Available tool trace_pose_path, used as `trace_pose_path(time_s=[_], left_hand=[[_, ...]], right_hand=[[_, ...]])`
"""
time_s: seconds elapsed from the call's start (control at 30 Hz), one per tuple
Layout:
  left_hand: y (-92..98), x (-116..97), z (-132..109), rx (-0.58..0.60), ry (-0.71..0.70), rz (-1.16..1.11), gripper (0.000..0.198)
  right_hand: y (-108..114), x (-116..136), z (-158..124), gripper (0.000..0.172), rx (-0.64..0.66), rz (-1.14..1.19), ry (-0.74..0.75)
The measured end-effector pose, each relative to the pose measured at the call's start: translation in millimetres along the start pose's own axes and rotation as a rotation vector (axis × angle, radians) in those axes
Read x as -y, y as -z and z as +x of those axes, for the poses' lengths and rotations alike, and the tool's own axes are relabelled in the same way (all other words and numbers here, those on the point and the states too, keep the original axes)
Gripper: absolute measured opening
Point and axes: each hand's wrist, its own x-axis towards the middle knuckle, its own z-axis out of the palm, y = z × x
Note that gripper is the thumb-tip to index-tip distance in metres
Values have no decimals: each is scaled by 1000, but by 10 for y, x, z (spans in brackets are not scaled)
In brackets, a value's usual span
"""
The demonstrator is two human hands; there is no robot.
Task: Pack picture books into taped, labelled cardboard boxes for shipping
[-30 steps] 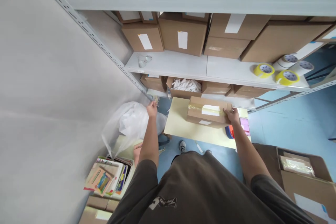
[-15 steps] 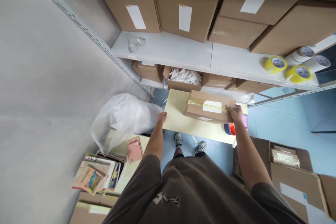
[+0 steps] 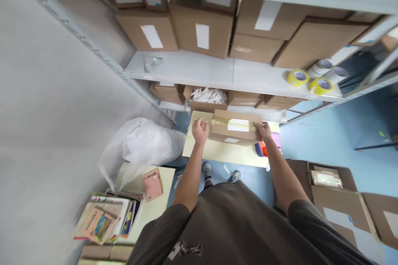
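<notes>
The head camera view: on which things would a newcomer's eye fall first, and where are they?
Probably the taped cardboard box comes first, on the yellow table in the middle, the person's right grip on its right end, the left grip open near its left end. Next, the yellow tape rolls toward the right end of the shelf and the white plastic bag at left would stand out.

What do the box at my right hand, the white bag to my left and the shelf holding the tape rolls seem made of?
Box: apparently matte cardboard, from its plain brown faces and folded edges. Bag: likely thin plastic film, perhaps slightly glossy, being translucent and crinkled. Shelf: probably painted metal, smooth and pale grey, with a slotted upright.
</notes>
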Motion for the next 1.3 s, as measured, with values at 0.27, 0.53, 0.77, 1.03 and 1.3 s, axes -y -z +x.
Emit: trace_pose_path(time_s=[0.27,0.53,0.77,1.03,1.3], left_hand=[[-1193,-2183,-625,576,-473,74,39],[-1564,-2219,-818,574,-329,271,32],[-1716,-2310,-882,558,-316,409,38],[-1750,-2201,-841,630,-423,403,38],[-1749,-2039,-733,592,-418,175,26]], right_hand=[[458,228,-88,51,457,226,-37],[527,82,-97,43,517,313,-46],[429,25,0,39,462,346,-59],[404,-45,49,29,480,397,-73],[390,-58,68,32,486,316,-25]])
